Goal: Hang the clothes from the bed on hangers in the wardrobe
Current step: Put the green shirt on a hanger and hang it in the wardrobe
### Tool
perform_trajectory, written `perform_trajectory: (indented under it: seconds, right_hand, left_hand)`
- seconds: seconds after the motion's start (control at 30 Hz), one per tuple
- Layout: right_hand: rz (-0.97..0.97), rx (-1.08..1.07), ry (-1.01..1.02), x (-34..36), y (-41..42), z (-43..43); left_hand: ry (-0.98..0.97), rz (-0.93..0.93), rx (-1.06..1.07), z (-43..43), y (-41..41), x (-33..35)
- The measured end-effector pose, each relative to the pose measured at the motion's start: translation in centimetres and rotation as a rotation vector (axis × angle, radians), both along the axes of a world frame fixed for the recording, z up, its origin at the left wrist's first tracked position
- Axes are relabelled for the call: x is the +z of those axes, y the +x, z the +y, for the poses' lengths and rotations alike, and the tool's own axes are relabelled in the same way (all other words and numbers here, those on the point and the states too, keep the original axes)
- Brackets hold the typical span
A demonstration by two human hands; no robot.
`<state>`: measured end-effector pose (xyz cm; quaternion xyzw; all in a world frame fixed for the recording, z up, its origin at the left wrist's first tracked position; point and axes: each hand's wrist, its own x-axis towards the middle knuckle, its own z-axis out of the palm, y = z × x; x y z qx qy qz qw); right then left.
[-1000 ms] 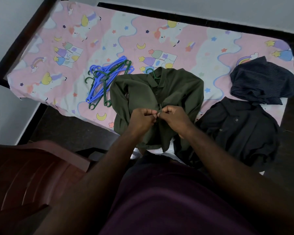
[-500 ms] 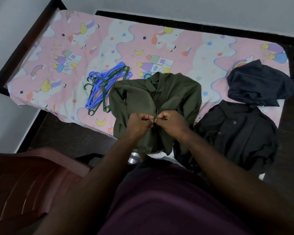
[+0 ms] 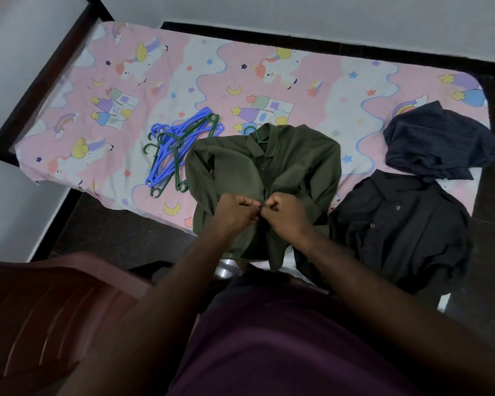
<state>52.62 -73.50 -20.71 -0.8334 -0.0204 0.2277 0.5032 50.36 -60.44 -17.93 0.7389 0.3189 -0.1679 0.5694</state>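
Observation:
An olive green shirt (image 3: 295, 161) lies front up on the bed (image 3: 206, 81), with a green hanger hook (image 3: 254, 134) sticking out of its collar. My left hand (image 3: 235, 211) and my right hand (image 3: 286, 212) meet at the shirt's front placket, each pinching the fabric near its lower buttons. To the right lie a black shirt (image 3: 397, 227) and a dark striped garment (image 3: 437, 141). A pile of blue and green hangers (image 3: 177, 152) rests left of the green shirt.
A dark red plastic chair (image 3: 46, 310) stands at the lower left beside me. The bed has a pink cartoon sheet and a dark frame (image 3: 49, 72) against grey walls. Dark floor shows between the bed and the chair.
Both hands stay together on the green shirt's placket, having shifted slightly lower along it. The view has tilted a little; the other clothes and hangers lie as before.

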Motion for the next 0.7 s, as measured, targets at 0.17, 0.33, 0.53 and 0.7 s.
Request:
perform_trajectory:
  seconds: [0.17, 0.33, 0.53, 0.7]
  right_hand:
    - [-0.064, 0.271, -0.136, 0.8, -0.4, 0.5]
    - [0.082, 0.204, -0.007, 0.9, 0.4, -0.4]
    - [0.044, 0.208, -0.107, 1.9, 0.0, 0.4]
    - [-0.18, 0.284, -0.419, 2.2, -0.3, 1.3]
  left_hand:
    - [0.035, 0.025, -0.022, 0.7, -0.4, -0.3]
    - [0.043, 0.048, -0.082, 1.0, -0.4, -0.1]
    - [0.02, 0.056, -0.04, 0.6, -0.9, -0.6]
    - [-0.073, -0.01, 0.063, 0.1, -1.0, -0.6]
